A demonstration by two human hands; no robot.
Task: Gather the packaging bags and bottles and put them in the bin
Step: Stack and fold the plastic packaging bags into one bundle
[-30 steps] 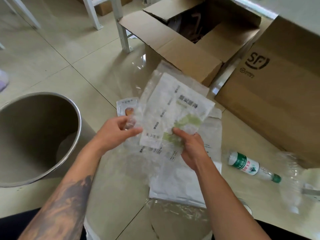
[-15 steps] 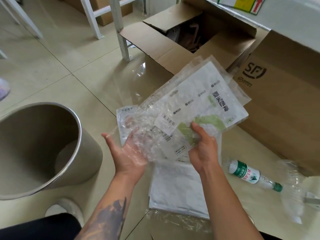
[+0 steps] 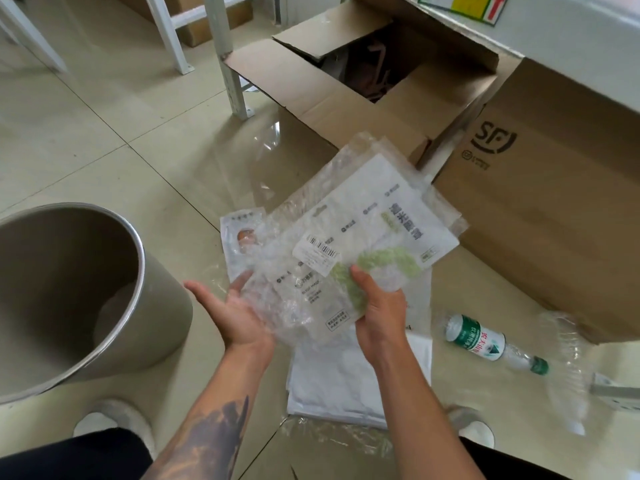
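My right hand (image 3: 375,306) grips a stack of clear and white packaging bags (image 3: 367,230) with green print, held above the floor. My left hand (image 3: 235,313) is palm up under the stack's crumpled left edge, fingers spread. More white bags (image 3: 346,382) and a small sachet (image 3: 239,233) lie on the floor beneath. A clear bottle with a green label (image 3: 485,339) lies on its side to the right, a crushed clear bottle (image 3: 564,368) beside it. The round grey bin (image 3: 138,244) stands open at the left.
An open cardboard box (image 3: 311,98) and a large SF carton (image 3: 540,209) stand behind and to the right. White metal frame legs (image 3: 232,77) rise at the back. My shoes (image 3: 114,420) are on the tiled floor near the bin.
The stack of bags has been turned from upright to flat and lifted toward the right. My left hand let go of its edge and now lies open, palm up, under it.
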